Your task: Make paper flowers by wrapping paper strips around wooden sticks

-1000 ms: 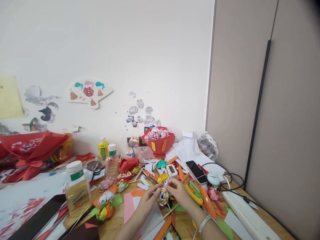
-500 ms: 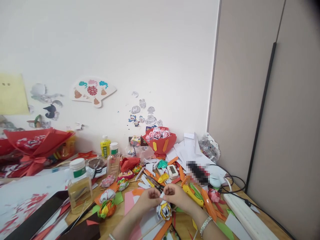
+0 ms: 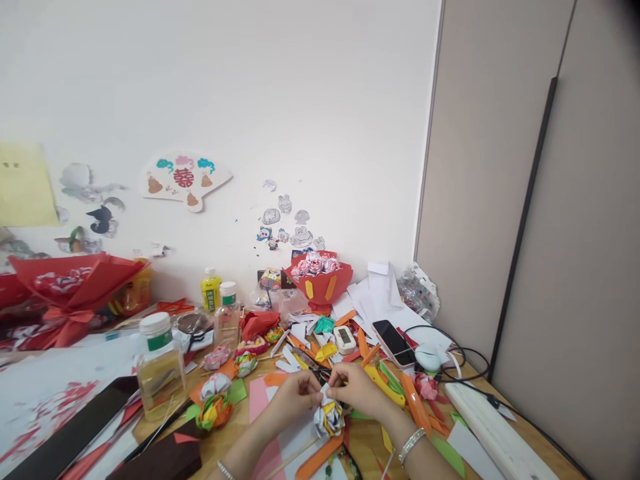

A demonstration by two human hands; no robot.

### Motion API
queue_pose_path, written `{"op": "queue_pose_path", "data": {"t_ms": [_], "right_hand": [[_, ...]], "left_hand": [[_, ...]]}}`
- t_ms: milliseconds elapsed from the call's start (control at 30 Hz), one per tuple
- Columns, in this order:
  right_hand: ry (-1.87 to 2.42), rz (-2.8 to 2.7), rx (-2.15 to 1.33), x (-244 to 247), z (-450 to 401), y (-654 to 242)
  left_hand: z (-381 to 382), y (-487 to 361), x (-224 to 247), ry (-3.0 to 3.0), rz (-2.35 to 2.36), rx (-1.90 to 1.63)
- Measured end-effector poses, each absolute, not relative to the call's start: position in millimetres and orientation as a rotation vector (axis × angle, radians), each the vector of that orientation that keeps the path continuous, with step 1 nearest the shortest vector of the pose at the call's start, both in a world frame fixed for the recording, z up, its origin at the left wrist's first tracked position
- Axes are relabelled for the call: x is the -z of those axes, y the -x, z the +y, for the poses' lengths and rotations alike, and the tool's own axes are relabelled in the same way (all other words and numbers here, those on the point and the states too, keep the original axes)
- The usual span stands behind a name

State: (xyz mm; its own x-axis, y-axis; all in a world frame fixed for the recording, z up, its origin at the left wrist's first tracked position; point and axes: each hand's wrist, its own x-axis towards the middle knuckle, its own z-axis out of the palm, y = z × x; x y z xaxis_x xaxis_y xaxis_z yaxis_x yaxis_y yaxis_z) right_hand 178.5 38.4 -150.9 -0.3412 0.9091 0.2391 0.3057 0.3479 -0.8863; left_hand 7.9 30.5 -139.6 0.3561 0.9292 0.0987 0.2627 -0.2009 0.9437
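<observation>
My left hand and my right hand meet low in the middle of the head view. Both are closed in a pinch on a small white paper piece at the top of a paper flower. White, yellow and dark folded petals make up this flower. A thin stick slants down to the left beneath it; whether it joins the flower is hard to see. Under the hands lie pink paper and an orange paper strip.
Left of the hands are an orange-green paper flower and a jar of yellowish liquid. On the right lie a yellow cutter, a phone and a white power strip. A red bouquet stands against the wall.
Both hands keep their pinch at the flower's top, shifting only slightly. The camera view has moved a little.
</observation>
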Motion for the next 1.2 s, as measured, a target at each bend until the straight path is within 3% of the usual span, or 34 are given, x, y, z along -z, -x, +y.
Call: {"op": "queue_pose_path", "data": {"t_ms": [467, 800, 1200], "right_hand": [[1.027, -1.951, -0.942, 160.4, 47.9, -185.4], [0.959, -1.339, -1.041, 172.2, 56.7, -166.6], [0.896, -1.521, -1.207, 181.4, 59.4, -166.6]], "left_hand": [[27.3, -11.2, 139.7, -1.840, 1.176, -0.930], [23.7, -9.0, 145.6, -1.953, 1.103, -1.064], [29.1, -11.8, 165.0, -2.250, 1.000, -1.195]]}}
